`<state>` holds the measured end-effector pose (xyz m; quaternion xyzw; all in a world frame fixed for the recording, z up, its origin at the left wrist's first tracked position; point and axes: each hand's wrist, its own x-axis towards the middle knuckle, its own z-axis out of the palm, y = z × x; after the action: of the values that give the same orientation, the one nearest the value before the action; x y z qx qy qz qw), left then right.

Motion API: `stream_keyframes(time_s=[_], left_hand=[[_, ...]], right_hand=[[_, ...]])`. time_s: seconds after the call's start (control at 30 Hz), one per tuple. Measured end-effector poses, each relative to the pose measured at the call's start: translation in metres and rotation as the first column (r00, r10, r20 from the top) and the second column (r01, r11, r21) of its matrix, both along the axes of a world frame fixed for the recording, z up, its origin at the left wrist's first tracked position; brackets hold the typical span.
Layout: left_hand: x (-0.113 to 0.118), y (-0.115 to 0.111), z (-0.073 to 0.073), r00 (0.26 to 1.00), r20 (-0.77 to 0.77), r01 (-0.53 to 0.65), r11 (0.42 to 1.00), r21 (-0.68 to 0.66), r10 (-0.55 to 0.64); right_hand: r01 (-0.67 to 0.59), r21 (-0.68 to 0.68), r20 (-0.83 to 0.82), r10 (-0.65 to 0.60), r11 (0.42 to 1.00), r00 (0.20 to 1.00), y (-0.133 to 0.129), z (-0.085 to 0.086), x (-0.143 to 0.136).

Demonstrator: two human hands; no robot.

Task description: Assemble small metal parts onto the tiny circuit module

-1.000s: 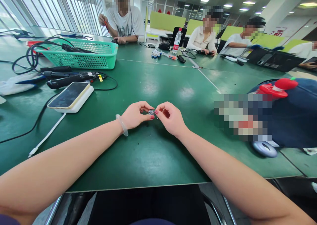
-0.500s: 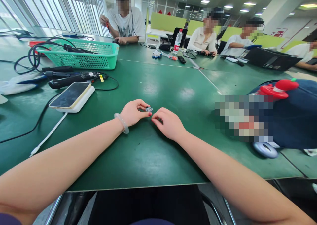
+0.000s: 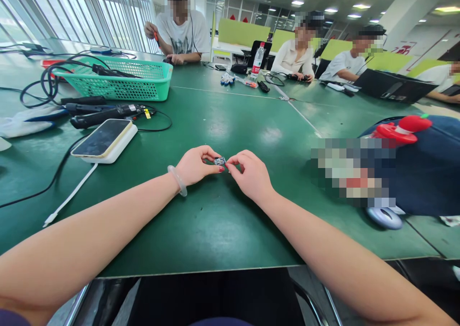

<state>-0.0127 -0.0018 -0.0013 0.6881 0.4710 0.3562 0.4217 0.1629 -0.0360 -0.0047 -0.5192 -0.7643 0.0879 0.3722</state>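
Just above the green table (image 3: 201, 235), my left hand (image 3: 197, 165) is closed on a small patterned piece (image 3: 219, 161), pinched between thumb and fingers. The piece looks grey and white; its details are too small to tell. My right hand (image 3: 250, 174) is at the right end of the piece, thumb and index fingertips pressed together. Whether these fingertips grip the piece or something tiny beside it cannot be made out. A translucent bracelet (image 3: 177, 181) circles my left wrist.
To the left lie a phone (image 3: 102, 137) on a white block, a white cable (image 3: 72, 194), black handheld devices (image 3: 108, 115) and a green basket (image 3: 118, 79). At the right are a dark bag (image 3: 427, 173) and a bluish round object (image 3: 384, 218). Several people sit beyond.
The small piece and my left hand have shifted slightly right. My right fingertips have risen to the piece's end and pinched together. A person at the far right has lowered an arm behind the black case.
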Motion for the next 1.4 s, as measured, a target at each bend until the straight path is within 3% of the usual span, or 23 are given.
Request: stream_keyframes(time_s=[0.37,0.63,0.77,0.93,1.07,1.17,1.3,1.4], left_hand=[[0.002,-0.004,0.002,1.000,-0.016,-0.019,1.000,-0.017,0.019],[0.006,-0.007,0.006,0.966,0.258,0.040,0.963,-0.265,0.031],[0.006,-0.007,0.010,0.943,0.327,0.050,0.946,-0.320,0.061],[0.006,-0.006,0.010,0.949,0.297,0.001,0.942,-0.335,0.104],[0.006,-0.005,0.008,0.963,0.250,-0.015,0.946,-0.323,0.101],[0.005,-0.005,0.005,0.967,0.239,-0.007,0.950,-0.311,0.086],[0.005,-0.004,0.004,0.972,0.222,-0.005,0.954,-0.300,0.075],[0.005,-0.004,0.005,0.975,0.208,-0.008,0.953,-0.302,0.074]], right_hand=[[0.018,0.019,0.031,-0.018,1.000,0.999,-0.001,0.000,-0.001],[-0.054,0.213,0.129,0.027,0.976,0.991,0.000,-0.002,0.002],[-0.086,0.255,0.148,0.049,0.963,0.988,0.000,0.000,0.004],[-0.018,0.027,0.159,0.013,0.999,0.987,0.004,0.002,0.012],[0.000,-0.159,0.263,0.042,0.987,0.964,0.011,-0.004,0.015],[-0.057,-0.221,0.307,0.125,0.974,0.944,0.011,-0.006,0.013],[-0.252,-0.254,0.290,0.322,0.934,0.901,0.007,-0.001,0.015],[-0.265,-0.275,0.289,0.343,0.924,0.894,0.007,0.003,0.024]])
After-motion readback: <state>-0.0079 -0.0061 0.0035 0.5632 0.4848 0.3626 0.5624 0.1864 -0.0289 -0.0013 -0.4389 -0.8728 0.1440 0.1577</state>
